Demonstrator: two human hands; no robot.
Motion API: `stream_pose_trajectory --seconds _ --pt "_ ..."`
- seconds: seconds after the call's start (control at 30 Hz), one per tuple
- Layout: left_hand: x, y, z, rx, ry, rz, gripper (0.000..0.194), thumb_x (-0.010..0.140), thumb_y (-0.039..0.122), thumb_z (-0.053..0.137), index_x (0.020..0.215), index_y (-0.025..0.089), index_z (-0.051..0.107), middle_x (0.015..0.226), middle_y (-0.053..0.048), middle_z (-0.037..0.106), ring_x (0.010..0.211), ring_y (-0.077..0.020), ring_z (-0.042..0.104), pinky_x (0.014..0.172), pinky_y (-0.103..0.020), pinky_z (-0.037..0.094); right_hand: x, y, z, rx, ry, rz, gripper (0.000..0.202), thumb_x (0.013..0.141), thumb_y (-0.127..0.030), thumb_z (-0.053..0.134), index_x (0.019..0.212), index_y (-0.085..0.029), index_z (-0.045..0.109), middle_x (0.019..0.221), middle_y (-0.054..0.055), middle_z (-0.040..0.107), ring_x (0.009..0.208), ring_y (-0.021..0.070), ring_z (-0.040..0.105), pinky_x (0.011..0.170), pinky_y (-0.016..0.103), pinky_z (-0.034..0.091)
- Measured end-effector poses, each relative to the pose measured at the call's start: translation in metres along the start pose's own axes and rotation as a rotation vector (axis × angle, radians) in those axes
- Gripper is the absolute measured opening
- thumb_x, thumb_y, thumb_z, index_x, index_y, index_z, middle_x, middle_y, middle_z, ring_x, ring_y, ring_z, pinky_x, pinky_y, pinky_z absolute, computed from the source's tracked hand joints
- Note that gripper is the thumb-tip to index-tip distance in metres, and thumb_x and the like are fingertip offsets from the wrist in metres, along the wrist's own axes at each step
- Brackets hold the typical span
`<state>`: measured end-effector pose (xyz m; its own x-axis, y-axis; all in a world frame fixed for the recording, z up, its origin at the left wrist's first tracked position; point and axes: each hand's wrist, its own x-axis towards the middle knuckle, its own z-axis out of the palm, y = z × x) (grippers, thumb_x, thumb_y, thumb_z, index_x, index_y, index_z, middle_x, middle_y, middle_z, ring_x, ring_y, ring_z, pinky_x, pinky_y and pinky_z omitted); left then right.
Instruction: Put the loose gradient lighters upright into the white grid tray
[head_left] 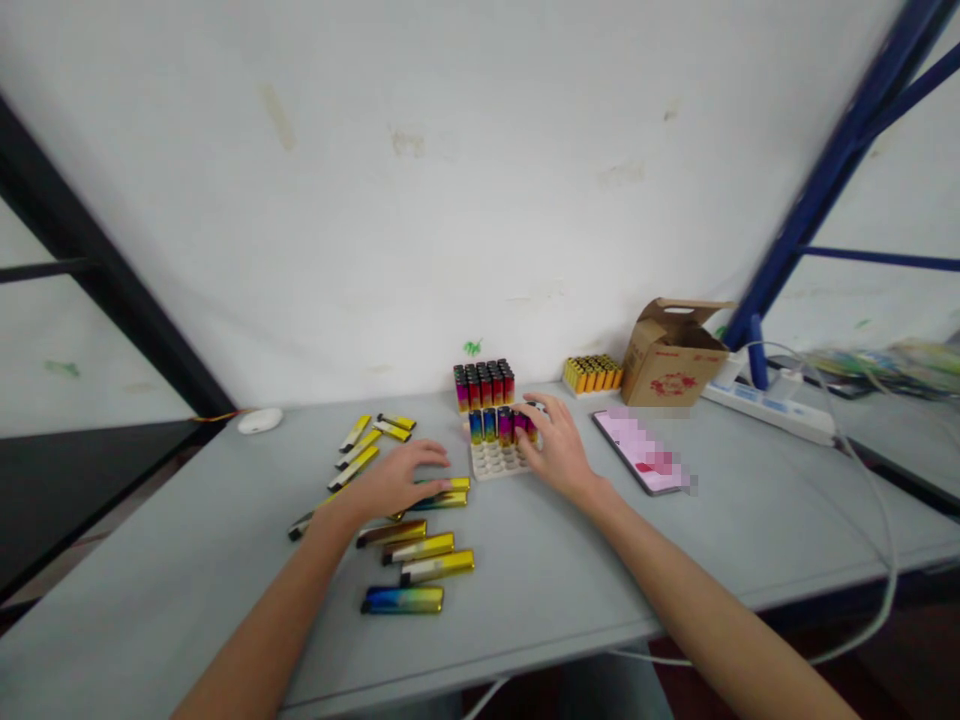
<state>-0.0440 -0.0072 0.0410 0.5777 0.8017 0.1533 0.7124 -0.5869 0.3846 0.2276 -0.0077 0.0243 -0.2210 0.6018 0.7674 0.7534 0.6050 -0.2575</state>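
Note:
My left hand (401, 478) hovers low over loose lighters on the table, thumb and fingers apart. Its thumb lies close to a yellow lighter (459, 484); whether it touches is unclear. More yellow-and-silver lighters (429, 549) lie flat around that hand, and a blue-to-yellow lighter (405, 600) is nearest the table's front. At the white tray with round holes (495, 462), my right hand (559, 450) has thumb and fingers closed around an upright purple lighter (531, 430), partly hidden by them. Blue and purple lighters (490, 425) stand in the tray's back row.
Behind the tray stands a block of red-purple lighters (484, 385). Farther right are a tray of orange lighters (592, 375), an open cardboard box (671, 360), a phone (637, 450) and a power strip (772, 410) with a hanging cable. A white oval device (260, 420) lies left.

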Motion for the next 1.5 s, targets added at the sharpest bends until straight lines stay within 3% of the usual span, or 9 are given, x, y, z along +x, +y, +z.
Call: stream_pose_trajectory --seconds 0.1,0.17,0.47,0.6,0.77,0.93,1.1,1.3,1.5 --pt "-0.003 -0.002 -0.006 0.003 -0.105 -0.033 0.034 0.080 0.048 0.060 0.098 0.021 0.072 0.122 -0.008 0.063 0.110 -0.0245 0.059 0.100 -0.036 0.043 -0.001 -0.005 0.000 0.027 0.024 -0.024 0.031 0.084 -0.014 0.052 0.114 -0.017 0.060 0.117 0.013 0.057 0.109 0.0255 0.051 0.095 0.043 0.045" --pt "-0.002 -0.002 -0.005 0.008 -0.117 -0.036 0.029 0.082 0.045 0.059 0.093 0.022 0.073 0.121 -0.007 0.064 0.110 -0.0239 0.060 0.099 -0.035 0.043 -0.002 -0.008 0.001 0.049 0.024 -0.036 0.029 0.083 -0.013 0.053 0.111 -0.016 0.060 0.114 0.013 0.058 0.107 0.0248 0.052 0.094 0.042 0.045" --pt "-0.001 -0.003 0.004 0.016 0.019 -0.041 0.015 0.084 0.029 0.056 0.094 0.022 0.063 0.097 -0.002 0.068 0.092 -0.0201 0.062 0.083 -0.032 0.047 -0.006 -0.008 0.003 0.096 0.027 -0.048 0.022 0.083 -0.013 0.053 0.103 -0.019 0.061 0.108 0.011 0.060 0.103 0.0244 0.053 0.089 0.041 0.047" --pt "0.003 0.005 0.003 -0.025 0.144 0.062 0.016 0.086 0.031 0.056 0.094 0.021 0.066 0.097 -0.003 0.068 0.091 -0.0195 0.062 0.085 -0.032 0.046 -0.007 -0.015 0.001 0.162 -0.009 -0.047 0.022 0.085 -0.015 0.051 0.105 -0.018 0.060 0.102 0.010 0.062 0.096 0.0220 0.057 0.086 0.037 0.048" --pt "0.007 0.026 0.008 -0.172 0.380 0.100 0.033 0.080 0.031 0.066 0.111 0.021 0.061 0.086 -0.001 0.068 0.079 -0.0163 0.063 0.079 -0.029 0.050 -0.011 -0.028 -0.002 0.283 -0.243 -0.035 0.031 0.086 -0.023 0.055 0.117 -0.019 0.054 0.097 0.005 0.063 0.072 0.0143 0.059 0.068 0.028 0.050" --pt "0.007 0.042 0.023 -0.286 0.537 0.110 0.040 0.079 0.030 0.068 0.116 0.021 0.057 0.088 -0.001 0.068 0.080 -0.0156 0.063 0.081 -0.029 0.051 -0.011 -0.031 0.000 0.251 -0.314 -0.048 0.018 0.088 -0.027 0.057 0.103 -0.020 0.061 0.097 0.006 0.065 0.077 0.0141 0.060 0.070 0.026 0.048" --pt "0.008 0.051 0.034 -0.374 0.607 0.072 0.042 0.079 0.031 0.069 0.117 0.020 0.055 0.090 -0.002 0.066 0.081 -0.0153 0.063 0.081 -0.029 0.052 -0.010 -0.032 0.002 0.260 -0.387 -0.026 0.016 0.090 -0.028 0.054 0.101 -0.019 0.062 0.088 0.004 0.067 0.073 0.0140 0.059 0.069 0.025 0.046" --pt "0.014 0.037 0.026 -0.365 0.744 -0.105 0.037 0.083 0.034 0.061 0.116 0.019 0.053 0.081 0.000 0.059 0.071 -0.0134 0.060 0.070 -0.027 0.052 -0.013 -0.029 0.003 0.258 -0.412 0.035 0.026 0.087 -0.027 0.057 0.113 -0.019 0.058 0.100 0.006 0.065 0.072 0.0128 0.060 0.070 0.026 0.046" --pt "0.010 0.012 0.019 -0.143 0.612 -0.228 0.035 0.082 0.033 0.056 0.113 0.018 0.054 0.090 -0.004 0.064 0.081 -0.0185 0.062 0.078 -0.034 0.051 -0.012 -0.025 0.000 0.244 -0.411 0.015 0.022 0.087 -0.020 0.053 0.109 -0.018 0.060 0.097 0.005 0.064 0.073 0.0131 0.059 0.072 0.028 0.048"
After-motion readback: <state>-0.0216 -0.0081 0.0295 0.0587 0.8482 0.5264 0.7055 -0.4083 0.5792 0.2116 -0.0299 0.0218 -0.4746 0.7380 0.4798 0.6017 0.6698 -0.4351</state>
